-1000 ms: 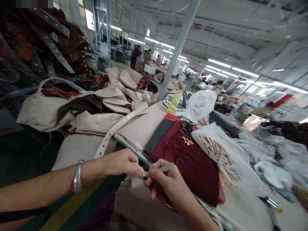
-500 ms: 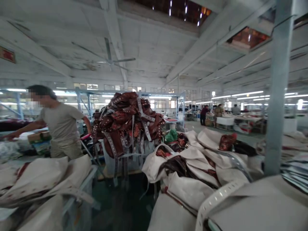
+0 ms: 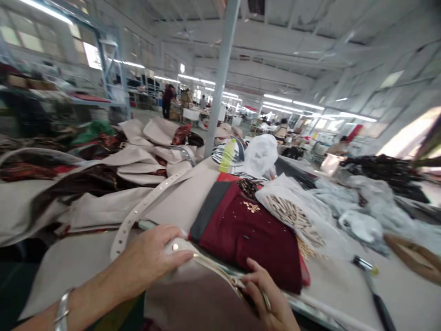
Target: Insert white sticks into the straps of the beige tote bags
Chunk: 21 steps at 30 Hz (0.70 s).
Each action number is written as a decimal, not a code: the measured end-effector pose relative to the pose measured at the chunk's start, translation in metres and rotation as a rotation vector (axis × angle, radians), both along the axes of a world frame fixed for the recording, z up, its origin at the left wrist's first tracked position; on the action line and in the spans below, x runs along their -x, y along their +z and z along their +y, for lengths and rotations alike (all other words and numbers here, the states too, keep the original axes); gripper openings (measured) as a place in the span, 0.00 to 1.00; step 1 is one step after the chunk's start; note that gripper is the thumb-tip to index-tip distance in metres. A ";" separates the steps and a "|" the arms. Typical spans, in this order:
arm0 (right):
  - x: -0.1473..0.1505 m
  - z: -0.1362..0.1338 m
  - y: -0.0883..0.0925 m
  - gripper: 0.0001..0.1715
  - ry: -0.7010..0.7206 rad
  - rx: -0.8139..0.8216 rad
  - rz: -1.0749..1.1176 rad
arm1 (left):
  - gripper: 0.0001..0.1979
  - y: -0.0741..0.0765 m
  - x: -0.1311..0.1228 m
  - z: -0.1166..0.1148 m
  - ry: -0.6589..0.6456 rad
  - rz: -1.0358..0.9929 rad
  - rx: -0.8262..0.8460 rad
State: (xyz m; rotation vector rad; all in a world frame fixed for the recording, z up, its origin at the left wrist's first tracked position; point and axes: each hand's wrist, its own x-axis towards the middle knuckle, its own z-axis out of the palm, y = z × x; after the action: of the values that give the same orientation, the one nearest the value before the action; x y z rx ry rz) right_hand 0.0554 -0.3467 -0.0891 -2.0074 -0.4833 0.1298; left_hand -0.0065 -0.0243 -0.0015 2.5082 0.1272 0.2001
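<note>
My left hand point(image 3: 151, 259) lies on a beige leather piece point(image 3: 193, 294) at the table's near edge, fingers pressed flat over its studded corner. My right hand point(image 3: 267, 296) rests on the same piece along its edge, fingers curled, with a thin metal tool just showing between them. A dark red cloth point(image 3: 251, 232) lies right behind both hands. A long beige strap with punched holes point(image 3: 144, 207) runs from my left hand up and away.
Piles of beige and brown leather parts point(image 3: 103, 184) cover the left. Clear bags of small pale pieces point(image 3: 292, 211) lie to the right, a hammer point(image 3: 370, 276) beyond them, a green bottle point(image 3: 227, 156) and a pillar point(image 3: 220, 78) behind. People work far back.
The view swung up and left toward the hall, then came back down to the table. My left hand went from a pinch to lying flat on the beige piece; my right hand moved right.
</note>
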 end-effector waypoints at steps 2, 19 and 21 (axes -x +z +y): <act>0.001 0.002 0.007 0.33 0.012 0.031 0.106 | 0.16 -0.015 0.001 -0.016 -0.069 -0.384 -0.283; -0.038 0.028 0.059 0.19 -0.235 -0.022 -0.197 | 0.23 -0.042 -0.060 -0.110 -0.244 -0.702 -0.611; -0.051 0.029 0.042 0.18 -0.260 0.025 -0.191 | 0.21 -0.051 -0.077 -0.117 -0.234 -0.617 -0.590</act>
State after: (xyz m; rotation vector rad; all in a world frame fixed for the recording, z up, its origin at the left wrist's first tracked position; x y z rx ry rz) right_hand 0.1064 -0.3174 -0.0469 -2.0976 -0.3366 -0.2185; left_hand 0.0704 -0.1409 -0.0525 2.8590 -0.5452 1.0191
